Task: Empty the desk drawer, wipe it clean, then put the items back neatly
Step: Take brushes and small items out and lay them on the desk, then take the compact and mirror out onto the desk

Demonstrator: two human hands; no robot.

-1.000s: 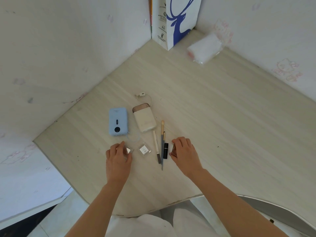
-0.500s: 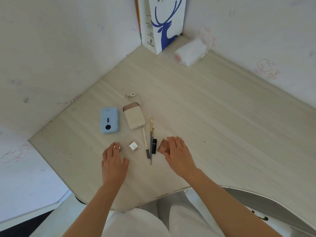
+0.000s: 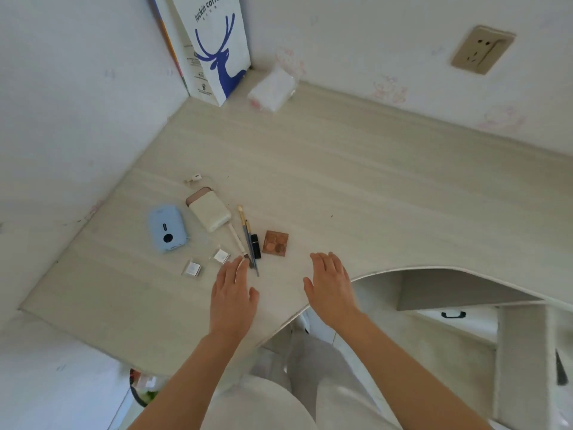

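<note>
Both hands hover flat over the near edge of the pale wood desk in the lower middle of the frame; the left hand has its fingers straight and together, grasping nothing, its fingertips just at the near ends of the pencils; the right hand is likewise spread and relaxed, holding nothing, a little apart from the eyeshadow palette.

The drawer's items lie in a loose row at centre left of the frame: a light blue power bank at the left; a cream power bank with a rose-gold end beside it, with a thin white cable and plug above it; two small clear square cases below them, whose contents are too small to make out; a white-barrelled cosmetic pencil, a slim brush with a gold ferrule and a short black tube, probably a lipstick, lying close together and nearly parallel; the open brown palette sits just right of the black tube.

At the upper middle of the frame a white paper bag with a blue deer stands in the corner against the wall; a soft pack of tissues lies just beside it; a beige wall socket is at upper right; a white drawer front with a dark handle shows below the desk's curved edge at right.
</note>
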